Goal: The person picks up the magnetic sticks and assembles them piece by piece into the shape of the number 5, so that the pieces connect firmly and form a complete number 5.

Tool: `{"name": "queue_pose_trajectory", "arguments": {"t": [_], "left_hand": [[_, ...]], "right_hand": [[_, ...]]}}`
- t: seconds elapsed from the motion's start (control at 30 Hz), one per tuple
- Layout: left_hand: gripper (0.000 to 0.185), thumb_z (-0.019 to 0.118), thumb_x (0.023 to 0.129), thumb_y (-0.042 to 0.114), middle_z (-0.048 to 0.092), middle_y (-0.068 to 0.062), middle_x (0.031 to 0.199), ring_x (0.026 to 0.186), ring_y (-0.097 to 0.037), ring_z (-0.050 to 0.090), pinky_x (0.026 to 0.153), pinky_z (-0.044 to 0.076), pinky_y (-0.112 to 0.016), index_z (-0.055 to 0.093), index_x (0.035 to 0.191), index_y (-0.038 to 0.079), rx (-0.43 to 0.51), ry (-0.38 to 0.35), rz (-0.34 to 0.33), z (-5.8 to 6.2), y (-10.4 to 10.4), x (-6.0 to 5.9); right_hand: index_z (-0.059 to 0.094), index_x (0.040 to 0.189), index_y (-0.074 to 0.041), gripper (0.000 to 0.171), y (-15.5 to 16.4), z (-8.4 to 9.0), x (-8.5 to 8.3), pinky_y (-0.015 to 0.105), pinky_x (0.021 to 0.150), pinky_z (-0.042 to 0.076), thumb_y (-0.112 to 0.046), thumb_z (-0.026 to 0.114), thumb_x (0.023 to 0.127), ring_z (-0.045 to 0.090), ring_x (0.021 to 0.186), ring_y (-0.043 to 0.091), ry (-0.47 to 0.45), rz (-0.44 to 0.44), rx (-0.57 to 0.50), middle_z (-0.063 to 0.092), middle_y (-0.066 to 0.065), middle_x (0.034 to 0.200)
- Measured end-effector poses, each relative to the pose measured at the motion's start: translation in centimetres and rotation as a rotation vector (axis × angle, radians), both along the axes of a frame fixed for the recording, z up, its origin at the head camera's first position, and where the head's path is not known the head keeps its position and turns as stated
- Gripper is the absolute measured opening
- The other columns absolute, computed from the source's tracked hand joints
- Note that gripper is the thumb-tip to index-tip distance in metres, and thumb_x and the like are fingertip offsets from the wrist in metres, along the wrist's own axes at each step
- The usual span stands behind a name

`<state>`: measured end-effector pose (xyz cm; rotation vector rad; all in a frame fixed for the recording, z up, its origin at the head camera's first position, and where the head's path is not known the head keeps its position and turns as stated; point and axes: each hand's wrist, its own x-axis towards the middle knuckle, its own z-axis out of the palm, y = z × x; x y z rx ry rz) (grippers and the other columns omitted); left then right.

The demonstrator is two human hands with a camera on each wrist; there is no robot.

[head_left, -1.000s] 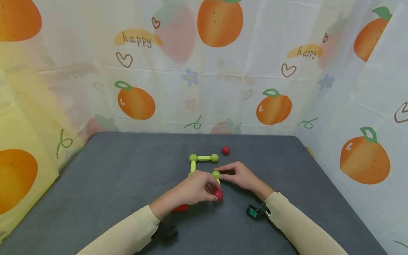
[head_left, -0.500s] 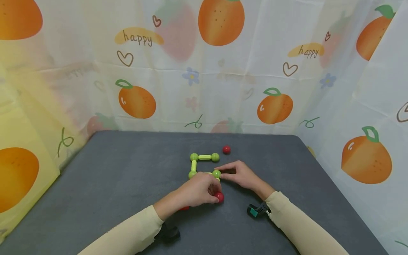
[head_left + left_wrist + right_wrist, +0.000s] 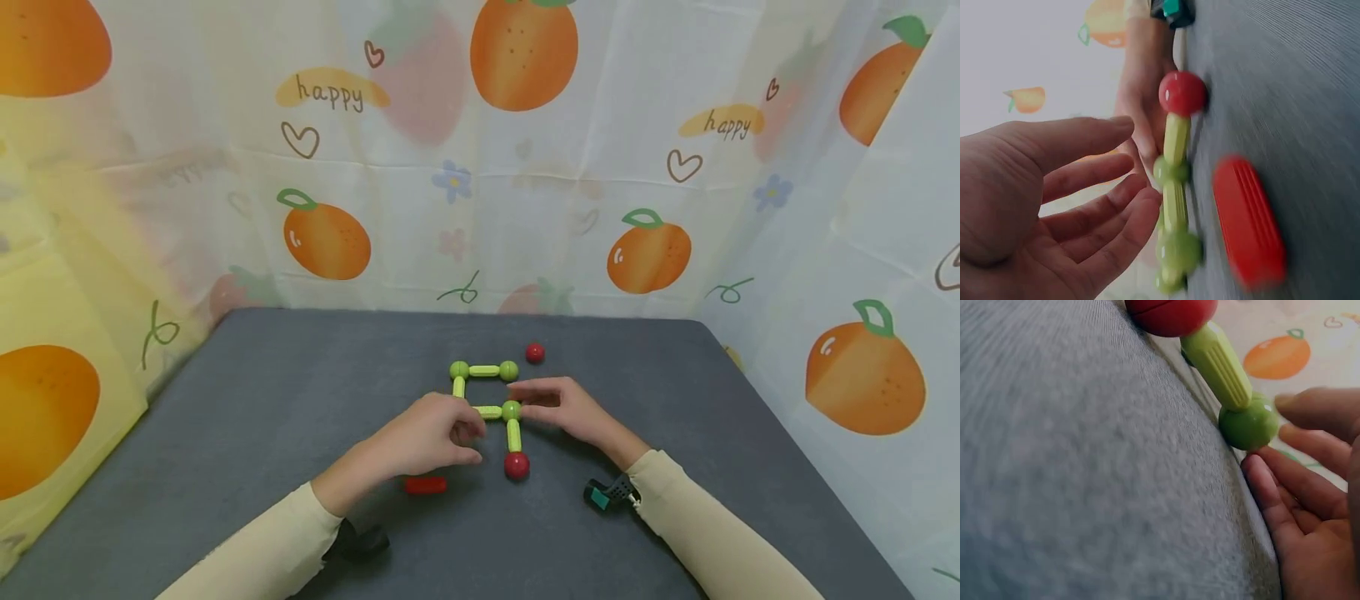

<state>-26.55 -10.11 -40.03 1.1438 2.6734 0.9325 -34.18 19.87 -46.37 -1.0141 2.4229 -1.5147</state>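
Green balls and yellow-green rods form a bent chain on the dark table. From its near-right green ball (image 3: 512, 410), a ribbed rod (image 3: 513, 435) runs toward me and ends in a red ball (image 3: 517, 465). My left hand (image 3: 431, 433) hovers left of that red ball, fingers parted and holding nothing, and covers part of the chain in the head view. My right hand (image 3: 566, 404) is at the near-right green ball, thumb and fingertips loosely spread right beside it. In the left wrist view, a loose red rod (image 3: 1249, 222) lies beside the chain.
Another red ball (image 3: 535, 353) lies behind the chain, near the far green ball (image 3: 508, 371). The dark table (image 3: 300, 375) meets a fruit-print curtain (image 3: 555, 167) at its back. Wrist cameras hang under both forearms.
My left hand has let go of the red ball and drawn off to the left, uncovering the rod joined to it. My right index finger has lifted slightly from the green ball.
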Motion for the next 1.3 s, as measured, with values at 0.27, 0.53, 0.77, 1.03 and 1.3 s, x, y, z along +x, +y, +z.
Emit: {"name": "queue_pose_trajectory", "arguments": {"t": [0.27, 0.53, 0.77, 1.03, 1.3], "left_hand": [[0.027, 0.095, 0.086, 0.021, 0.072, 0.007, 0.097, 0.086, -0.009, 0.064, 0.076, 0.056, -0.031, 0.083, 0.109, 0.013, -0.064, -0.057, 0.029, -0.8, -5.5, 1.3], [0.021, 0.097, 0.084, 0.018, 0.067, 0.013, 0.085, 0.076, -0.006, 0.061, 0.07, 0.055, -0.028, 0.081, 0.098, 0.02, -0.089, -0.092, 0.004, -1.2, -6.2, 1.9], [0.018, 0.091, 0.087, 0.008, 0.066, 0.017, 0.079, 0.071, -0.004, 0.062, 0.067, 0.055, -0.027, 0.08, 0.09, 0.022, -0.098, -0.095, -0.011, -1.9, -5.4, 1.4], [0.014, 0.088, 0.09, 0.009, 0.067, 0.017, 0.077, 0.07, -0.005, 0.062, 0.067, 0.055, -0.027, 0.081, 0.091, 0.022, -0.07, -0.05, -0.004, -1.9, -3.5, 0.4], [0.011, 0.087, 0.091, 0.009, 0.069, 0.017, 0.078, 0.069, -0.004, 0.062, 0.066, 0.055, -0.027, 0.084, 0.095, 0.019, -0.023, -0.001, -0.005, -1.7, -0.7, -0.7]], "right_hand": [[0.071, 0.14, -0.001, 0.041, 0.9, 1.6, 3.5, 0.033, 0.094, 0.059, -0.015, 0.08, 0.102, 0.073, 0.114, 0.027, 0.052, -0.224, -0.03, 0.075, 0.015, 0.128], [0.077, 0.12, -0.011, 0.034, -0.7, 2.1, 8.5, 0.035, 0.075, 0.06, -0.024, 0.091, 0.093, 0.069, 0.085, 0.014, 0.198, -0.187, 0.111, 0.072, 0.002, 0.103], [0.08, 0.114, -0.021, 0.027, -1.6, 1.3, 9.3, 0.031, 0.072, 0.059, -0.024, 0.093, 0.091, 0.066, 0.082, 0.01, 0.308, -0.114, 0.217, 0.069, -0.011, 0.1], [0.083, 0.112, -0.021, 0.02, -1.4, 0.9, 9.1, 0.032, 0.078, 0.061, -0.018, 0.09, 0.094, 0.067, 0.087, 0.006, 0.282, -0.093, 0.208, 0.071, -0.012, 0.106], [0.083, 0.115, -0.017, 0.023, -1.0, 0.4, 9.0, 0.033, 0.079, 0.063, -0.011, 0.089, 0.094, 0.071, 0.09, 0.007, 0.268, -0.08, 0.143, 0.073, -0.007, 0.11]]}}
